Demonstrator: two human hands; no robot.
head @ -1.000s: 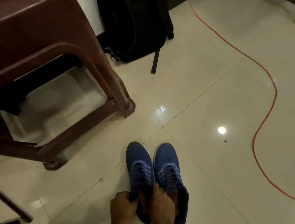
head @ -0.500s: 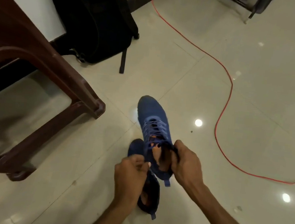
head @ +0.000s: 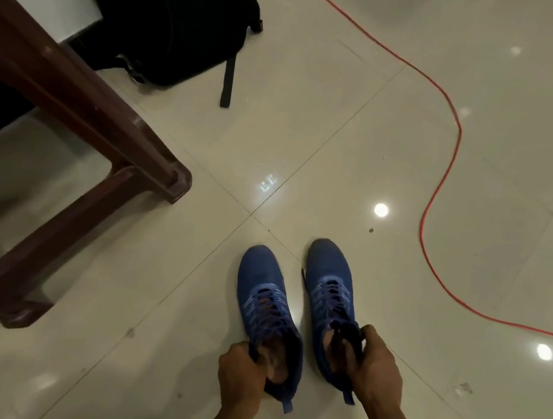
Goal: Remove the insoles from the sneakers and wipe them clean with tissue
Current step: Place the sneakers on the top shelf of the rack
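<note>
The left hand [head: 243,376] gripped the left sneaker's [head: 263,297] collar, the right hand [head: 374,370] the right sneaker's [head: 330,281], fingers [head: 248,352] curled round each, on the floor [head: 311,137].

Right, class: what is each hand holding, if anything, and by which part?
The left hand grips the left sneaker at its collar; the right hand grips the right sneaker at its collar.

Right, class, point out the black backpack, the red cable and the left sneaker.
black backpack [head: 172,18], head view, on its front panel.
red cable [head: 458,140], head view, on its upper bend.
left sneaker [head: 259,273], head view, on its toe.
</note>
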